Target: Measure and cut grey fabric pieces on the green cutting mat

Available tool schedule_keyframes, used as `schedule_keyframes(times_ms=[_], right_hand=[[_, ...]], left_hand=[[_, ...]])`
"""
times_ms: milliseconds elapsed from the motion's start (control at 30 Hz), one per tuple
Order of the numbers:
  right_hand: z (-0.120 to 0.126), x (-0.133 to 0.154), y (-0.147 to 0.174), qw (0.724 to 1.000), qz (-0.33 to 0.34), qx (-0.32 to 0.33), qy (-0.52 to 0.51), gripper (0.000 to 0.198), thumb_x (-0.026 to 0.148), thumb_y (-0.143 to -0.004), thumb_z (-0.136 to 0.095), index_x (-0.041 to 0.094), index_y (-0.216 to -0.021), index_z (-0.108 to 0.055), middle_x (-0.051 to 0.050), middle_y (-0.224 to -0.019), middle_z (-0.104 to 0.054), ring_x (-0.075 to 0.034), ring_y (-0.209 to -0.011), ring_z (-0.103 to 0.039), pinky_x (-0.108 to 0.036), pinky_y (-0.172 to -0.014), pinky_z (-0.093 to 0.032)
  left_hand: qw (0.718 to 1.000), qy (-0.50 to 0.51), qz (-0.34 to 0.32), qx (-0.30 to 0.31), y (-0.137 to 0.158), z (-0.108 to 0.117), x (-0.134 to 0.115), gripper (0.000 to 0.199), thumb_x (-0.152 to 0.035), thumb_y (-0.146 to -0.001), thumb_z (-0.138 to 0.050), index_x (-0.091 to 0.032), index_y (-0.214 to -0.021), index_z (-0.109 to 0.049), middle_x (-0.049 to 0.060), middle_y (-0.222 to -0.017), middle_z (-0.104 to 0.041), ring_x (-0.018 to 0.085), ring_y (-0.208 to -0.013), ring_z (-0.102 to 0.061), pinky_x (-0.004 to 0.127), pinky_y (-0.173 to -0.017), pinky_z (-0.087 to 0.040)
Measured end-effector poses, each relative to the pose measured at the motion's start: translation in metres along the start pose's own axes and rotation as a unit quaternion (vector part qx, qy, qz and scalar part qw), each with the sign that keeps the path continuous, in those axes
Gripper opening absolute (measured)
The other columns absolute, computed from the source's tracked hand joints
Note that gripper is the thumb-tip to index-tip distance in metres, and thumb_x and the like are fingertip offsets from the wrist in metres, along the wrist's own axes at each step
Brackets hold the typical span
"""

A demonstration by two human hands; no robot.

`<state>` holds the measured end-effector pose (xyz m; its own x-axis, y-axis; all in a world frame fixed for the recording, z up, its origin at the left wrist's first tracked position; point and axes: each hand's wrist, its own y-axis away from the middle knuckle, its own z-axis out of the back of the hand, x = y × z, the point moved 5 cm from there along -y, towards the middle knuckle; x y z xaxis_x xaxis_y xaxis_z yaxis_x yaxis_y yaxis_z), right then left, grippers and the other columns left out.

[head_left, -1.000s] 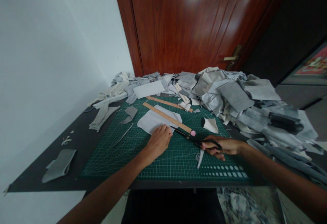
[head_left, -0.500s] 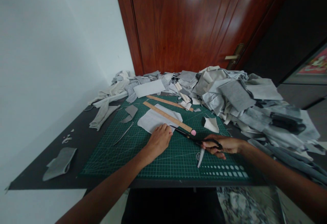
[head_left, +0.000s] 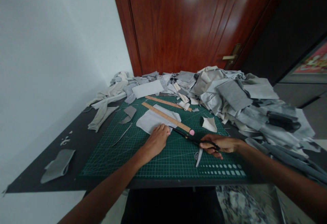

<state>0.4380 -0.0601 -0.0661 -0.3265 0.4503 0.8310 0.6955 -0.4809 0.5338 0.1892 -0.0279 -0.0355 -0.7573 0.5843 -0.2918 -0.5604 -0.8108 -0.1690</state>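
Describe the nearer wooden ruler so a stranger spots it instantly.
On the green gridded cutting mat, find the pale grey flat cloth by the left hand. The long tan wooden ruler lies diagonally across it. Unlike the orange-brown wooden ruler behind, it rests on that cloth.

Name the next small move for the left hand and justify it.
The left hand should probably ease slightly away from the blades: its fingers rest at the edge of the pale cloth, and the tips of the black scissors in the right hand lie close beside them.
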Motion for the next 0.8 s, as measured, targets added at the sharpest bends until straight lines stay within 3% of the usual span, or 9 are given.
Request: schedule_keyframes(times_ms=[567,800], right_hand=[[0.002,0.010,0.003,0.994,-0.030,0.107,-0.010,0.069,0.085,-0.076,-0.056,0.019,-0.093,-0.048,0.008,-0.066,-0.044,-0.008,-0.049,-0.045,-0.027,-0.052,-0.051],[0.006,0.011,-0.007,0.993,-0.033,0.114,0.002,0.068,0.084,-0.077,-0.058,0.018,-0.093,-0.048,0.008,-0.063,-0.043,-0.008,-0.049,-0.046,-0.027,-0.051,-0.051]], left_hand=[[0.999,0.042,-0.008,-0.016,0.001,-0.002,0.005,0.018,-0.013,-0.103,-0.034,-0.020,-0.092,-0.046,0.007,-0.097,-0.058,0.023,-0.094,-0.052,0.039,-0.087,-0.044],[0.999,0.050,0.011,-0.006,-0.001,-0.002,0.004,0.018,-0.013,-0.102,-0.035,-0.020,-0.090,-0.046,0.007,-0.097,-0.057,0.023,-0.092,-0.052,0.040,-0.089,-0.044]])
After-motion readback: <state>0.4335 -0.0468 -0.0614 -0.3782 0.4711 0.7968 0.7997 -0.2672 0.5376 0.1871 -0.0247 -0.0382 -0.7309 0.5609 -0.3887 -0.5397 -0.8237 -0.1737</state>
